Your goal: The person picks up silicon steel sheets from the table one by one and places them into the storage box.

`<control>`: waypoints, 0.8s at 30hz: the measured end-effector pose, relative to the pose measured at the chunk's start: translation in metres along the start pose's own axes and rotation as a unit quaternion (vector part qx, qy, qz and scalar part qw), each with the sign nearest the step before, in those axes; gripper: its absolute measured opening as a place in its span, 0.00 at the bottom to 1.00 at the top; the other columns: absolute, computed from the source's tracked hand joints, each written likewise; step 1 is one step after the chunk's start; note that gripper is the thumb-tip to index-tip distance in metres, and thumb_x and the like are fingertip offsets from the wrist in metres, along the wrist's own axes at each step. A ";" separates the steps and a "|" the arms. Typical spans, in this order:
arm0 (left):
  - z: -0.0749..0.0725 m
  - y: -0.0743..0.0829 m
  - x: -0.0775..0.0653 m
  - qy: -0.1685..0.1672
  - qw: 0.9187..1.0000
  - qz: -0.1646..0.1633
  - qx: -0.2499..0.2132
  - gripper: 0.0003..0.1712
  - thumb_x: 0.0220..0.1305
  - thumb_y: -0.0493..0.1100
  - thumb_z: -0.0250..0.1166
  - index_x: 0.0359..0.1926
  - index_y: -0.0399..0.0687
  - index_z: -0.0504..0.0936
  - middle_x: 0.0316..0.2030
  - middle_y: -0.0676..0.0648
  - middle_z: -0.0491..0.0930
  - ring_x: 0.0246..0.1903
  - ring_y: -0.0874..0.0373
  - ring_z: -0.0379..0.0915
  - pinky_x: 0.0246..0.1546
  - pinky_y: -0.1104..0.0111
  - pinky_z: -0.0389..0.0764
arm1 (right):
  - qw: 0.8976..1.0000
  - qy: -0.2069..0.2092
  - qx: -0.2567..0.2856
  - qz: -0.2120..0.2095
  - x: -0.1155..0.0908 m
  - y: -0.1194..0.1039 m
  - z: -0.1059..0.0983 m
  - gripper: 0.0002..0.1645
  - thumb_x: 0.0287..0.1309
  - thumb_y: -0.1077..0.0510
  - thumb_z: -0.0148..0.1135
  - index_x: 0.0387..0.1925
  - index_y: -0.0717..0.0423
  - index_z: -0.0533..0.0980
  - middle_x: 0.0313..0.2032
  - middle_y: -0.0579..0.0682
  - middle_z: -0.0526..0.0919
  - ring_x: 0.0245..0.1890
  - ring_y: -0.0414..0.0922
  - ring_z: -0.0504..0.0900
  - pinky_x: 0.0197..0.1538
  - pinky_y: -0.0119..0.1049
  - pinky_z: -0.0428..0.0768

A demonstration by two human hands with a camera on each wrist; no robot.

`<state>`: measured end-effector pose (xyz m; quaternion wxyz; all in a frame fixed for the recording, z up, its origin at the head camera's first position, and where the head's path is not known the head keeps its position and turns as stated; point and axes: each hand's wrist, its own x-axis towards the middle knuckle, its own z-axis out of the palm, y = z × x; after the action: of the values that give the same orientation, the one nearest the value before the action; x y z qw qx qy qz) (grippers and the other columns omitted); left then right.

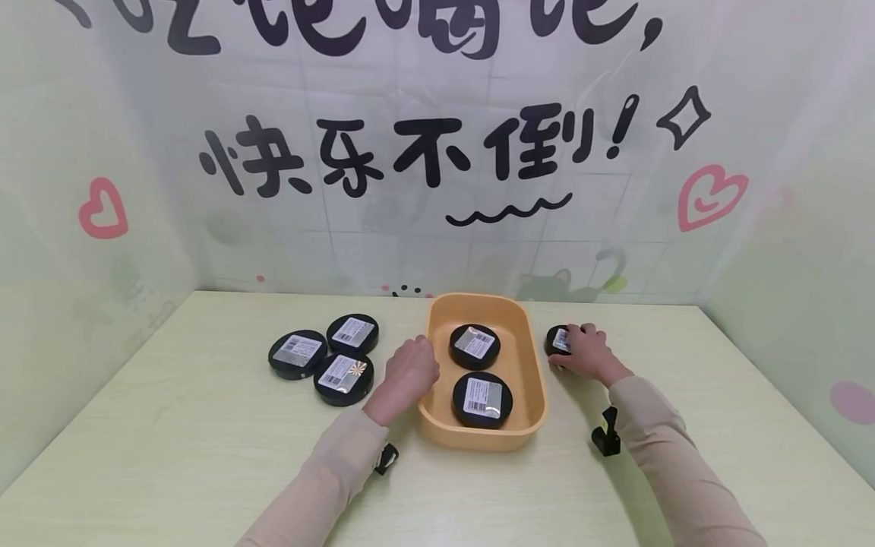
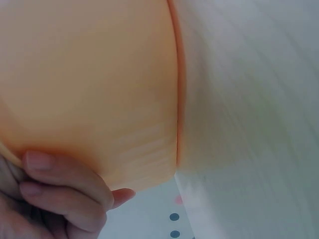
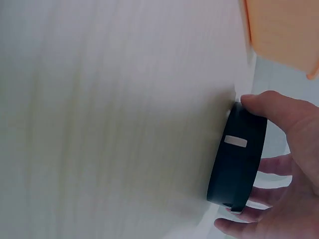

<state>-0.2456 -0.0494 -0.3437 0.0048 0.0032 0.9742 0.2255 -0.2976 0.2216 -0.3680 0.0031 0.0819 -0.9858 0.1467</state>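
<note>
At the left rim of an orange plastic tray (image 1: 478, 441), my left hand (image 1: 409, 374) has its fingers curled over the edge and grips it. The left wrist view shows those bent fingers (image 2: 67, 174) against the tray's outer wall (image 2: 94, 89). To the right of the tray, my right hand (image 1: 586, 353) holds a flat black round disc (image 3: 237, 159) with a label on top, thumb on one side and fingers on the other. Inside the tray lie two similar labelled discs, a far one (image 1: 475, 346) and a near one (image 1: 482, 399).
Three more black discs (image 1: 344, 378) sit close together on the pale wooden table (image 1: 171, 425) left of the tray. A printed wall sheet (image 1: 410, 251) with large dark characters stands behind the table, and side panels rise at left and right.
</note>
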 end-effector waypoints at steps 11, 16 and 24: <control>-0.001 0.000 -0.001 -0.002 1.000 -0.003 0.004 0.12 0.55 0.35 0.57 0.38 0.29 0.71 0.28 0.39 0.71 0.24 0.51 0.68 0.22 0.63 0.73 | 0.999 -0.024 -0.032 0.022 0.000 -0.005 -0.003 0.44 0.43 0.45 0.65 0.46 0.78 0.61 0.38 0.73 0.65 0.41 0.66 0.64 0.42 0.53 0.67; -0.001 0.000 -0.001 0.000 1.000 -0.003 0.002 0.12 0.55 0.35 0.57 0.38 0.29 0.71 0.27 0.39 0.71 0.24 0.51 0.68 0.21 0.63 0.73 | 0.999 -0.039 -0.016 0.028 0.000 -0.003 -0.002 0.45 0.44 0.45 0.63 0.48 0.79 0.59 0.40 0.74 0.65 0.41 0.66 0.66 0.43 0.53 0.69; 0.000 0.000 0.000 0.005 1.000 0.003 0.003 0.11 0.55 0.35 0.57 0.37 0.29 0.71 0.27 0.40 0.71 0.24 0.51 0.68 0.21 0.63 0.73 | 0.998 -0.039 -0.013 0.039 0.000 -0.003 -0.004 0.44 0.42 0.45 0.65 0.45 0.80 0.60 0.36 0.70 0.66 0.38 0.64 0.68 0.40 0.52 0.70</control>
<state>-0.2451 -0.0498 -0.3438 -0.0007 0.0048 0.9749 0.2224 -0.2967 0.2199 -0.3635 -0.0404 0.0493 -0.9894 0.1306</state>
